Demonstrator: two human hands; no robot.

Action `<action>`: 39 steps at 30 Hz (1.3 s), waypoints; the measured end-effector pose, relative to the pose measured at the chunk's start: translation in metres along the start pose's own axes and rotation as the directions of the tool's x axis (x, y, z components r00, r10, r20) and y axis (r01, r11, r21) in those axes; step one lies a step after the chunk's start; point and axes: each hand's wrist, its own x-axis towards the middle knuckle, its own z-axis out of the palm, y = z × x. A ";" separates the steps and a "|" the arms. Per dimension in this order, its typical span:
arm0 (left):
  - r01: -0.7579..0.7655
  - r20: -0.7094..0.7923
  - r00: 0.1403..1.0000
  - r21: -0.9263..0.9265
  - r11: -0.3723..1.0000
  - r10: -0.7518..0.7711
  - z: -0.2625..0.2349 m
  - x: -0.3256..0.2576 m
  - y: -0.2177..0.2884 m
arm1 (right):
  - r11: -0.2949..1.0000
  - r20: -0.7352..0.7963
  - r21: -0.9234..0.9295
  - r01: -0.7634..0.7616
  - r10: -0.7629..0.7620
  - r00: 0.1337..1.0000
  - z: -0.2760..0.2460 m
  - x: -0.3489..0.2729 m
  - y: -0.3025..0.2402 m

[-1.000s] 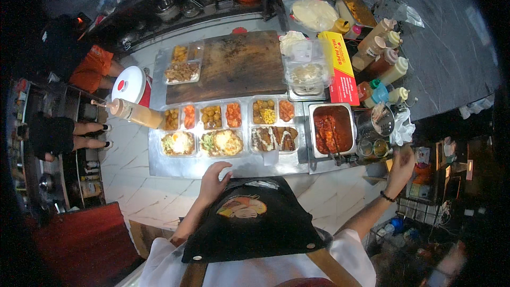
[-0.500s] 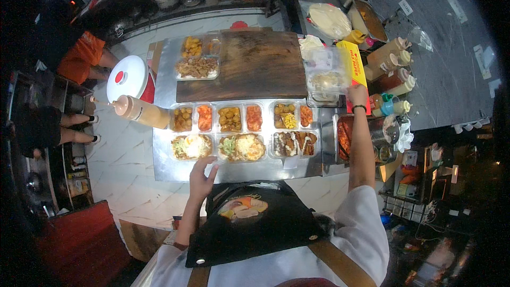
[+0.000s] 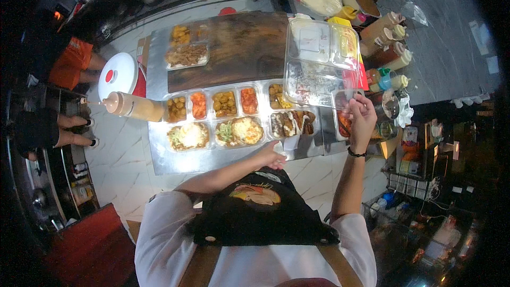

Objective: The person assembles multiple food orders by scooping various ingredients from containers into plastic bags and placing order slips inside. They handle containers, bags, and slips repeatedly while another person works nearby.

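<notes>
right hand [image 3: 363, 118] pinching clear lid [image 3: 320, 65] | left hand [image 3: 269, 156] loosely spread | steel table [image 3: 175, 162], wooden board [image 3: 244, 48] | marbled floor [image 3: 126, 151]

— Where can a hand pass?
— Over the wooden board [image 3: 247, 48], between the upper-left meal tray [image 3: 187, 56] and the clear lid [image 3: 321, 72].
— What blocks the right?
— That lid, in the right hand [image 3: 360, 112], then sauce bottles [image 3: 394, 64]. A squeeze bottle [image 3: 135, 108] obstructs the left.

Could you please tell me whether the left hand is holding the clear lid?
No, the right hand holds the clear lid by a corner.
</notes>
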 end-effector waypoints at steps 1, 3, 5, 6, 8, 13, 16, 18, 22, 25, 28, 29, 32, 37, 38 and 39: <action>-0.026 -0.004 1.000 -0.129 0.991 0.026 0.003 0.015 -0.004 | 1.000 -0.011 -0.009 0.000 0.000 1.000 -0.002 -0.005 -0.003; -0.055 -0.027 0.998 -0.275 0.960 0.050 0.008 0.039 -0.012 | 0.999 -0.046 -0.021 -0.043 0.042 0.998 -0.008 -0.015 -0.004; -0.154 0.143 0.978 -0.004 0.988 0.153 0.010 0.047 -0.022 | 0.998 -0.026 0.057 -0.007 0.008 1.000 -0.011 -0.031 0.002; -0.187 0.212 0.965 0.156 0.970 0.152 0.013 0.047 -0.026 | 0.995 -0.021 0.098 -0.004 0.006 1.000 -0.013 -0.038 0.006; -0.370 0.304 0.928 0.670 0.643 0.216 0.017 0.040 -0.036 | 0.994 -0.016 0.100 -0.044 0.046 0.999 -0.006 -0.053 0.026; -0.272 0.253 0.962 0.904 0.330 0.099 0.020 0.019 -0.041 | 0.967 0.003 0.093 -0.239 0.240 0.971 0.018 -0.089 0.091; -0.338 0.281 0.935 0.889 0.308 0.217 0.016 0.005 -0.036 | 0.971 -0.117 -0.021 -0.236 0.233 0.966 0.020 -0.094 0.128; -0.339 0.263 0.922 0.903 0.264 0.284 0.013 -0.006 -0.028 | 0.973 -0.148 0.045 -0.226 0.230 0.962 0.018 -0.094 0.148; -0.184 0.140 0.968 0.961 0.207 0.209 0.014 -0.032 0.008 | 0.964 -0.194 0.032 -0.265 0.266 0.944 0.007 -0.090 0.174; -0.147 0.121 0.983 0.968 0.203 0.135 0.020 -0.045 0.048 | 0.969 -0.214 -0.052 -0.242 0.226 0.950 0.002 -0.084 0.187; -0.126 0.056 0.971 0.947 0.295 0.234 0.016 -0.037 0.091 | 0.962 -0.236 -0.087 -0.260 0.234 0.943 -0.002 -0.078 0.200; -0.102 -0.003 0.956 0.934 0.342 0.294 0.012 -0.029 0.103 | 0.957 -0.242 -0.126 -0.260 0.224 0.944 -0.004 -0.076 0.204; -0.110 -0.043 0.748 0.976 0.187 0.663 -0.003 0.010 0.125 | 0.943 -0.244 -0.242 -0.228 0.168 0.955 -0.007 -0.070 0.215; 0.032 0.078 0.580 0.993 -0.118 0.811 -0.012 0.088 0.124 | 0.917 -0.289 -0.280 -0.283 0.200 0.936 -0.006 -0.069 0.214; 0.088 0.048 0.631 0.987 -0.133 0.774 -0.012 0.099 0.123 | 0.915 -0.276 -0.334 -0.224 0.132 0.952 -0.006 -0.070 0.211; 0.122 0.002 0.641 0.987 -0.104 0.767 -0.012 0.108 0.120 | 0.906 -0.270 -0.378 -0.191 0.089 0.959 -0.005 -0.070 0.207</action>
